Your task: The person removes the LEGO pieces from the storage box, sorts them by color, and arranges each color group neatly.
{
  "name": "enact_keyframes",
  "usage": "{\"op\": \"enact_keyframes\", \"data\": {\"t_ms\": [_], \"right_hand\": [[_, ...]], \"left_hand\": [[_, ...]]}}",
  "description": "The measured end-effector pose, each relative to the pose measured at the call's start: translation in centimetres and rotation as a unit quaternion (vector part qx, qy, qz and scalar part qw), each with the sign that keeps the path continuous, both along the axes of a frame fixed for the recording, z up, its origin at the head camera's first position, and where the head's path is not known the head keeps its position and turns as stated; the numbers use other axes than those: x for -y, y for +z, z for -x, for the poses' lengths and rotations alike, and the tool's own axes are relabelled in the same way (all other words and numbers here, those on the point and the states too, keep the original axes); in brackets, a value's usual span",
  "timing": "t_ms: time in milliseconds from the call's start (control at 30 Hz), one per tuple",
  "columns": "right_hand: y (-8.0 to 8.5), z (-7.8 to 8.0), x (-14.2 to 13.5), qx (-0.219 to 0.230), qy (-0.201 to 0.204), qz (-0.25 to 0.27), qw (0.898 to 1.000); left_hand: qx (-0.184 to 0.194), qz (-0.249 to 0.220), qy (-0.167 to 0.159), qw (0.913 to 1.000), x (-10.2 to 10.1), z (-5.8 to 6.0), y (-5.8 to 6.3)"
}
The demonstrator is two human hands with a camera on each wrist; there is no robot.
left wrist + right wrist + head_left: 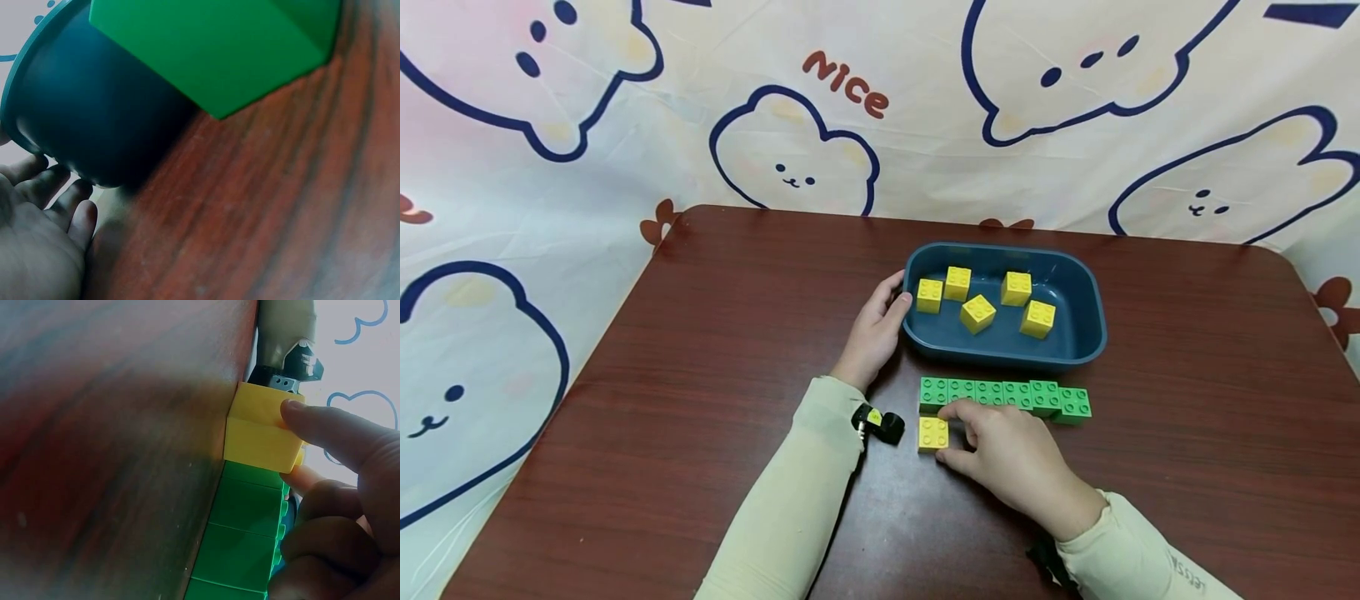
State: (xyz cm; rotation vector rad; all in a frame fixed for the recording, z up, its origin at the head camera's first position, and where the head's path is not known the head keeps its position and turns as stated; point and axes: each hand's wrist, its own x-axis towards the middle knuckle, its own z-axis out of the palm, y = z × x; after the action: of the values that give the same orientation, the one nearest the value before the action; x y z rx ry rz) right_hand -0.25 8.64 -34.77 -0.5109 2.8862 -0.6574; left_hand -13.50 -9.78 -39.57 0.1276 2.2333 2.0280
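Note:
My right hand (1018,458) pinches a yellow toy brick (933,434) between thumb and index finger. The brick sits on the table just in front of the left end of a row of joined green bricks (976,392); whether the two touch, I cannot tell. In the right wrist view the thumb presses the side of the yellow brick (262,428). With my left hand (874,329) I hold the left end of a dark blue tray (1000,357), fingers against its outer wall (81,94). Inside the tray lie several loose yellow bricks (978,314).
The brown wooden table (737,333) ends at the back against a cloth (925,167) printed with cartoon bears. A black wrist camera (883,423) sits at the left cuff, left of the yellow brick.

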Motion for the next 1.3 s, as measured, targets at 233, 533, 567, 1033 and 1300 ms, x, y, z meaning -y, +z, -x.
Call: {"op": "enact_keyframes", "data": {"t_ms": [233, 533, 567, 1033, 1300], "right_hand": [[0.4, -0.1, -0.1, 0.003, 0.005, 0.005, 1.0], [1.7, 0.8, -1.1, 0.005, 0.008, 0.067, 0.998], [1.9, 1.0, -1.3, 0.007, 0.006, 0.076, 0.997], [4.2, 5.4, -3.1, -0.001, -0.014, 0.116, 0.993], [4.5, 8.2, -3.6, 0.031, -0.041, 0.1, 0.994]], "left_hand": [[0.0, 0.0, -0.001, 1.0, 0.0, -0.1, 0.1], [0.005, 0.004, 0.0, 1.0, 0.1, -0.1, 0.1], [0.005, 0.003, 0.0, 1.0, 0.1, -0.1, 0.0], [-0.005, 0.0, 0.0, 1.0, 0.2, 0.0, -0.2], [-0.004, -0.003, -0.001, 1.0, 0.1, -0.1, 0.1]]}}
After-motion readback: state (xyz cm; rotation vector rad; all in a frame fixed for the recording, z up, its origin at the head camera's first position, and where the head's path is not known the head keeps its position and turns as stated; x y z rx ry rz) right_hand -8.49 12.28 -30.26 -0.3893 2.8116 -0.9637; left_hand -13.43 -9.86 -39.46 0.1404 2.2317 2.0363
